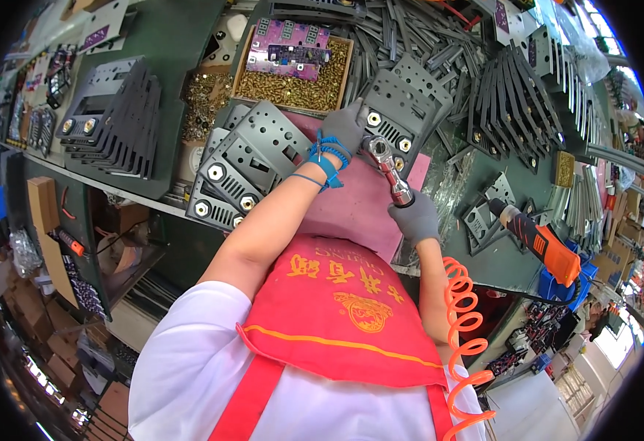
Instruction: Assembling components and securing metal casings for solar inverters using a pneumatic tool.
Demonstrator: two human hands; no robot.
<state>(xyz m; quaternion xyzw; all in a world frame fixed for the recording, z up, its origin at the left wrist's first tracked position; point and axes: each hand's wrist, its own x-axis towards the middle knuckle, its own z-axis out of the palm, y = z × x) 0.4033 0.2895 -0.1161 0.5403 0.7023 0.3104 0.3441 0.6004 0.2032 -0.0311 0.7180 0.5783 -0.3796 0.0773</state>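
A dark green bench [167, 44] is seen, crowded with parts. A pink mat [359, 206] is laid near its front edge. A shallow cardboard tray of brass-coloured screws [292, 87] is set behind the mat, with purple circuit boards [291, 45] resting on top of it. A fanned stack of dark grey perforated metal plates [112, 117] is placed at the left, and a second row of grey plates with brass terminals [245, 165] is leaned beside the mat. Black finned metal brackets [513, 103] are stacked at the right (tightly packed), and an orange-handled power screwdriver [539, 242] is laid near the front right corner.
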